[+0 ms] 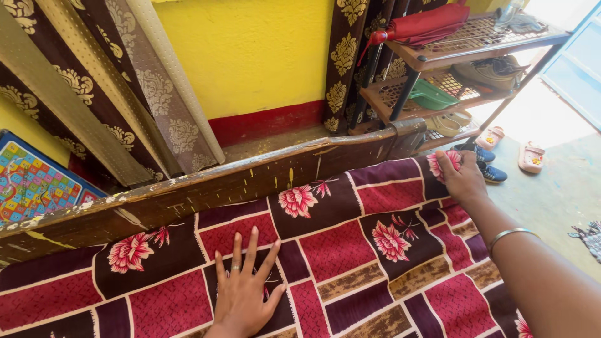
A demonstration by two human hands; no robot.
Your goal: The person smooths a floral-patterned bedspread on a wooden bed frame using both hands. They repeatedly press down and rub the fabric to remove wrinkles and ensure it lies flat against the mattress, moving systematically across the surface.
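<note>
A bedsheet (350,250) in maroon, red and brown blocks with pink flowers covers the bed in front of me. My left hand (245,288) lies flat on it with the fingers spread, a ring on one finger. My right hand (459,175) reaches to the far right corner and grips the sheet's edge there, beside the end of the worn wooden bed rail (206,188). A metal bangle (510,236) sits on my right wrist.
Patterned brown curtains (119,100) hang against a yellow wall (250,50). A shoe rack (438,81) with shoes, a green item and a red umbrella stands at the right. Sandals and shoes (501,156) lie on the floor. A colourful board (31,181) leans at the left.
</note>
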